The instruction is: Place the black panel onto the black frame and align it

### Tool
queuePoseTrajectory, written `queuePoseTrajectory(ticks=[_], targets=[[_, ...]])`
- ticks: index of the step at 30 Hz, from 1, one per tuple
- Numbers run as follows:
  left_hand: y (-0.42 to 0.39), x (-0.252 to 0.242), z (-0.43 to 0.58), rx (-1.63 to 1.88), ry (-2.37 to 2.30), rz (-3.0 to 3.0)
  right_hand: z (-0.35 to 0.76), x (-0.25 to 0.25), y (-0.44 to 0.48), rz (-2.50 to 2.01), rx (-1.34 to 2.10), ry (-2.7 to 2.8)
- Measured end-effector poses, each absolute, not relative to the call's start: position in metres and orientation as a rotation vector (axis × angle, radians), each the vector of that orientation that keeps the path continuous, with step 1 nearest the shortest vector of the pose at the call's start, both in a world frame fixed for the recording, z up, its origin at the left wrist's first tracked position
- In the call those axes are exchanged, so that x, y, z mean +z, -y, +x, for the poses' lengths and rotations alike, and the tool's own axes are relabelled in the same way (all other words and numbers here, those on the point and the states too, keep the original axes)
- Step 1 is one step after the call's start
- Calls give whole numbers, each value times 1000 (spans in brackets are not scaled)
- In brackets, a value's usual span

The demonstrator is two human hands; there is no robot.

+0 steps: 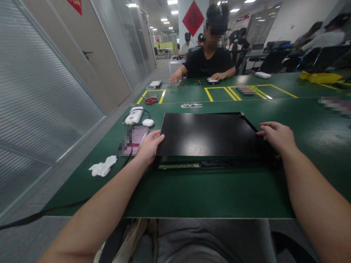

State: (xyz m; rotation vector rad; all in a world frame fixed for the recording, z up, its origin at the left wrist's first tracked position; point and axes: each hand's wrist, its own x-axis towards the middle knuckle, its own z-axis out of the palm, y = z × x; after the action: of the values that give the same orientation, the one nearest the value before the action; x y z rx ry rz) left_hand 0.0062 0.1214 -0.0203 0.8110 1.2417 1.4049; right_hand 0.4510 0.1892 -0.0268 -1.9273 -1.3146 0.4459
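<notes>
A flat, black, glossy display panel [203, 133] lies slightly raised over a black frame [233, 164], with its near edge lifted clear. Along the frame's near side a strip of green circuit board [179, 166] shows. My left hand [150, 146] grips the panel's left edge, thumb on top and fingers underneath. At the right side, my right hand [276, 137] has thumb and fingers drawn together on the frame's right rim, close to the panel's edge. The fingertips partly hide what they pinch.
Left of the panel lie a phone [135, 140], a white earbud case [148, 122], a white power bank [134, 115] with a cable, and crumpled tissue [102, 166]. Beyond are small metallic strips [191, 105] and red scissors [150, 100]. A person [210, 60] sits opposite, hands on the green table [208, 197].
</notes>
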Motion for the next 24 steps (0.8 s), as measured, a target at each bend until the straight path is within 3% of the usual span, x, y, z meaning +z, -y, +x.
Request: queuePoseTrajectory(ticks=[24], targets=[[-122, -26, 8, 1453, -1270, 810, 447, -16, -185, -2124, 353, 1491]])
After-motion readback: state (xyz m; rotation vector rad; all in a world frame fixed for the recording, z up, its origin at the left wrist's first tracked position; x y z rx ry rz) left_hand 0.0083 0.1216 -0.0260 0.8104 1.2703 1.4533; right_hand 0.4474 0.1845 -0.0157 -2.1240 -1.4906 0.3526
